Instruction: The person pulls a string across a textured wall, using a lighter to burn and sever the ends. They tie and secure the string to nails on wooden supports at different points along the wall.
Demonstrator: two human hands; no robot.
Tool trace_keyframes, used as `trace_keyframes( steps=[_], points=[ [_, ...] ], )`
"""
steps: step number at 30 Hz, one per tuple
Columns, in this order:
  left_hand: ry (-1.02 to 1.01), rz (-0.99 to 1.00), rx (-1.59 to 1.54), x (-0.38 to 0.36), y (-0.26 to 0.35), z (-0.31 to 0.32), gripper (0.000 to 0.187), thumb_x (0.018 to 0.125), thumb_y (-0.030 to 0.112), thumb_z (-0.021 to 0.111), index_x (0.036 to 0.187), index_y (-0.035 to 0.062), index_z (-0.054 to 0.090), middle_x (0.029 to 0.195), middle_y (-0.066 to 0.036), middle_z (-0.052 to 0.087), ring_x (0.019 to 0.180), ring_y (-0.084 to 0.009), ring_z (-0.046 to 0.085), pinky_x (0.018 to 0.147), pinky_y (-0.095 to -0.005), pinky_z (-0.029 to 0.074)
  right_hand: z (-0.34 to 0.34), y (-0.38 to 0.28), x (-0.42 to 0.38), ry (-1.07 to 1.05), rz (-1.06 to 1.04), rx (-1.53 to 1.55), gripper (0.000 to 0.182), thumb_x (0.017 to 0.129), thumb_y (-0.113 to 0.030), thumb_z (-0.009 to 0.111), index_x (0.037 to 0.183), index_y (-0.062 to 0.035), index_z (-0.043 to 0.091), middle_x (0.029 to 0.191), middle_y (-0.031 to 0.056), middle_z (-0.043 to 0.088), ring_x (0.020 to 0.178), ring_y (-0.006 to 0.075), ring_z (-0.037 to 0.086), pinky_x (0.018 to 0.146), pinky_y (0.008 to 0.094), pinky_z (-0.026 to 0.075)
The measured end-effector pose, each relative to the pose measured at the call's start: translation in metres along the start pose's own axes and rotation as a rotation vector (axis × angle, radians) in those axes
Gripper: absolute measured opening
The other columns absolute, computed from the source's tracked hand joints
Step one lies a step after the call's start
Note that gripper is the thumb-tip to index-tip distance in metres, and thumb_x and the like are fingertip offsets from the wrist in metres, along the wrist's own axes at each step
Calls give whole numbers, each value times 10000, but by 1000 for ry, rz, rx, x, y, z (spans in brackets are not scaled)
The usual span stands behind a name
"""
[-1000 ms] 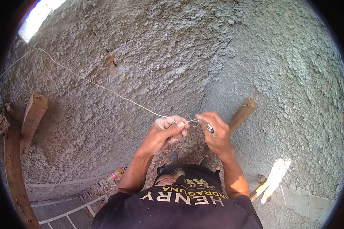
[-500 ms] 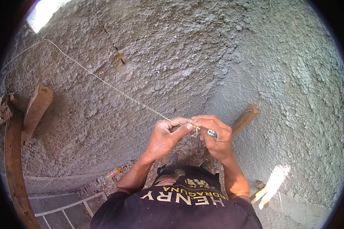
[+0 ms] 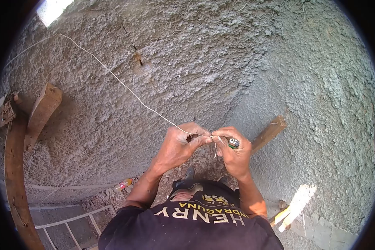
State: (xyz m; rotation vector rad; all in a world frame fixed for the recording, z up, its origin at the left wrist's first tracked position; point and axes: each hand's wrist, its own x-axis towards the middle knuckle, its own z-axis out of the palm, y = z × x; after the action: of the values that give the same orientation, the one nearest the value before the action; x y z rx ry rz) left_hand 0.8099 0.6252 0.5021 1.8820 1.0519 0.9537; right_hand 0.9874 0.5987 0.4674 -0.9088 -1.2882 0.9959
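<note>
the left hand (image 3: 176, 146) and right hand (image 3: 237, 155) nearly meet, tilted inward, their curled fingers (image 3: 228, 132) pinching the pale string (image 3: 124, 84).

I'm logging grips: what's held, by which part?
Left hand and right hand pinch thin white string near its loose end; right also grips a silver-topped object below its top.

Readable text is on the dark shirt (image 3: 187, 235): white "HENRY" (image 3: 200, 215), upside down in view; yellow "NDRAGUNA" (image 3: 212, 208) beside it, toward the shirt's hem. Yellow print (image 3: 216, 201) nearer the hem: illegible.
</note>
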Motion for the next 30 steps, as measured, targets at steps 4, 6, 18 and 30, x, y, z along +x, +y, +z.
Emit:
trace_keyframes(
  steps=[4, 6, 18, 30],
  points=[
    [143, 452, 372, -1, -6, 7, 193, 738, 51, 772, 919, 36, 707, 832, -99, 675, 650, -205, 636, 559, -286, 490, -8, -3, 3, -31, 280, 287, 110, 911, -83, 637, 974, 6, 651, 829, 39, 620, 487, 55, 474, 444, 214, 386],
    [181, 534, 413, -3, -9, 9, 224, 719, 31, 778, 928, 38, 699, 831, -97, 669, 641, -208, 628, 535, -292, 483, -13, -4, 8, -86, 486, 569, 150, 917, -125, 628, 987, 7, 636, 792, 24, 597, 449, 41, 426, 407, 213, 359],
    [291, 115, 100, -3, -12, 21, 123, 866, 89, 695, 944, 11, 641, 733, -40, 613, 575, -82, 503, 489, -241, 393, 2, -3, 9, 263, -78, -45, 220, 849, -110, 723, 1024, 2, 652, 870, 52, 596, 532, 82, 523, 454, 233, 413],
    [150, -310, -387, 0, -12, 19, 182, 918, 160, 663, 964, -14, 685, 715, 45, 577, 636, -9, 454, 555, -182, 357, 4, 11, 4, 140, -488, -680, 177, 765, 3, 735, 938, -16, 701, 870, 91, 621, 666, 197, 641, 546, 308, 500]
  ],
)
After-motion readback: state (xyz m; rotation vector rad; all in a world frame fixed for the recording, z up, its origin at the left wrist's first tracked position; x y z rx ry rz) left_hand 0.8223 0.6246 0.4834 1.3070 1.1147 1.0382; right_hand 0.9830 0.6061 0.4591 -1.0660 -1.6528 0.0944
